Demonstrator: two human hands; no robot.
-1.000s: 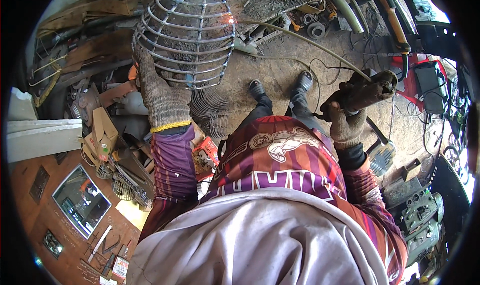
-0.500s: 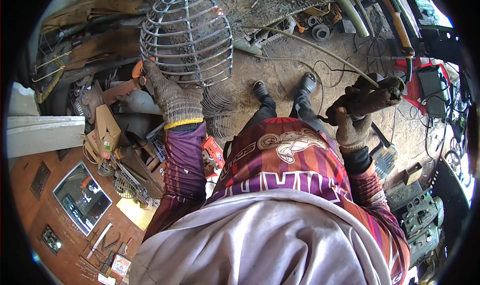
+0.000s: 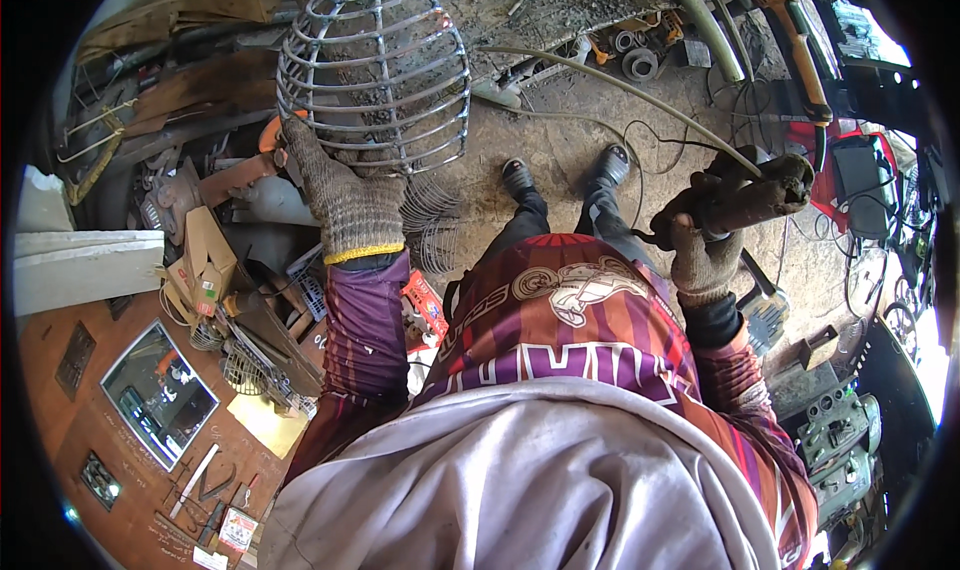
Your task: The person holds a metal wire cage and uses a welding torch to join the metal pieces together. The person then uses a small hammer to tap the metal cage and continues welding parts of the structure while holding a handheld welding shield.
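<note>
Wire cage [image 3: 375,70]: dome-shaped, of bent steel rods welded in rings and ribs, standing on the far worktop [image 3: 560,10], left of centre. Judged stiff and springless, moderately heavy for its size, open-meshed; rough and possibly sharp or hot at the welds. Best hold: any rod at the lower rim.
Left hand [image 3: 340,195]: in a knitted glove, fingers closed on the cage's near lower rim.
Right hand [image 3: 705,255]: gloved, fingers wrapped round a dark welding handle [image 3: 745,195] with a cable [image 3: 620,85] trailing to the far side.
Surroundings: spare wire rings [image 3: 435,220] on the floor by the feet; scrap metal at left; an orange-handled tool [image 3: 800,30] at far right.
</note>
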